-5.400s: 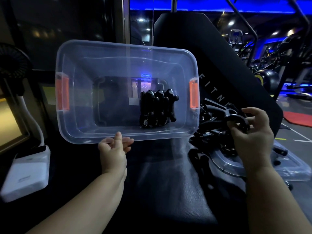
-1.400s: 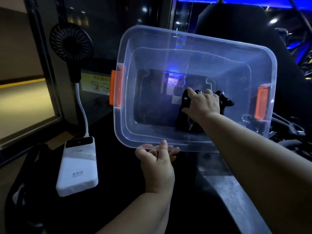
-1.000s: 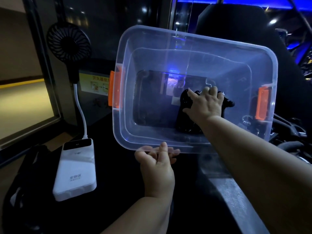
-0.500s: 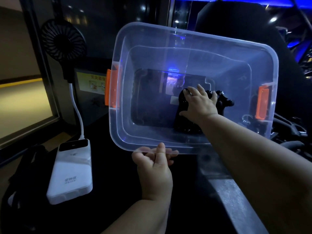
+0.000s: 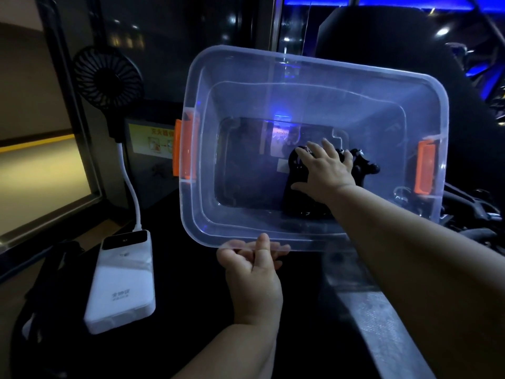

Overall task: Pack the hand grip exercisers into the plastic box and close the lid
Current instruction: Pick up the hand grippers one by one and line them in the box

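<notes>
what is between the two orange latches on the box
Head view: the right hand resting on the grip exercisers, nearer the right latch; left of them the box floor is bare.

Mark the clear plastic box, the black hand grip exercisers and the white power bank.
clear plastic box (image 5: 314, 67): head view, far rim.
black hand grip exercisers (image 5: 364, 168): head view, handle end.
white power bank (image 5: 123, 285): head view, top face.

Black fan (image 5: 108, 80) on white stalk, white power bank (image 5: 123, 280) below, yellow notice (image 5: 151, 138) behind

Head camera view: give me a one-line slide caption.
Left hand holds a clear plastic box with orange latches tilted by its rim; right hand rests on black hand grip exercisers inside.
</notes>
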Demonstrator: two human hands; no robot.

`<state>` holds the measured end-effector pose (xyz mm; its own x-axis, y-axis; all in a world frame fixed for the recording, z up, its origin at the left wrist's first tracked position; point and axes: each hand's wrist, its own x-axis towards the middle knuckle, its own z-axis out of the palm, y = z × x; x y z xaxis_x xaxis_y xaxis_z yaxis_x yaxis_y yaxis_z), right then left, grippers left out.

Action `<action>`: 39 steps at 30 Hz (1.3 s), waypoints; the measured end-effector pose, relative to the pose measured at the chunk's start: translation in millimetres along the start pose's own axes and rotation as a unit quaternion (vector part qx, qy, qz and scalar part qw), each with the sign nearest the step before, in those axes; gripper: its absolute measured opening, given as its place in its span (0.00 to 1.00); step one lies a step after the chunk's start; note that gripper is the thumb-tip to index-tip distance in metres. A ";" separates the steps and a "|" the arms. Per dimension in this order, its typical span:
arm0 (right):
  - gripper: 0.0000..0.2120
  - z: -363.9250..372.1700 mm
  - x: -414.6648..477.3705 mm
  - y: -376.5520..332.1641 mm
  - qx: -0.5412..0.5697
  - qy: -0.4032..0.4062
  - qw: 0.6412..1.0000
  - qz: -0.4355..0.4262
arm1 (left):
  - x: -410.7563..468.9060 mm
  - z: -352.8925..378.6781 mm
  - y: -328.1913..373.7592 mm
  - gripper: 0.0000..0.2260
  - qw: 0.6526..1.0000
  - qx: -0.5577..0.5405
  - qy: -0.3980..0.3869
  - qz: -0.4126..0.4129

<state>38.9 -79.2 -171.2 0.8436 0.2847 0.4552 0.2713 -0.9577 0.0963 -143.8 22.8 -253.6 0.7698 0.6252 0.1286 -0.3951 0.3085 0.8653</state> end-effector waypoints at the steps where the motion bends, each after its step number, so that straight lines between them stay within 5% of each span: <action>1: 0.40 -2.0 0.6 0.5 0.004 -0.006 1.000 0.002 | 0.5 -0.4 -0.7 0.09 1.000 0.000 0.001 0.004; 21: 0.40 -13.4 -34.0 -0.2 -0.038 -0.029 0.999 -0.012 | -0.4 0.9 2.5 0.10 1.000 0.011 0.011 0.009; 26: 0.31 -21.9 -68.5 10.1 0.056 0.045 0.997 0.016 | 1.2 0.4 2.0 0.11 1.000 0.011 0.003 0.017; 32: 0.22 -22.8 -138.6 44.5 0.150 0.246 0.956 0.054 | 1.1 -1.7 2.0 0.07 1.000 0.020 0.000 0.019; 39: 0.22 -33.9 -192.2 94.0 0.121 0.136 0.964 0.195 | 0.1 -1.0 0.1 0.09 0.999 0.041 0.003 0.023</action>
<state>-113.4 -225.4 -219.6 0.7596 -0.1479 0.6334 0.0867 -0.9421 -0.3239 -144.2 23.6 -254.0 0.7488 0.6413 0.1673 -0.3883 0.2199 0.8949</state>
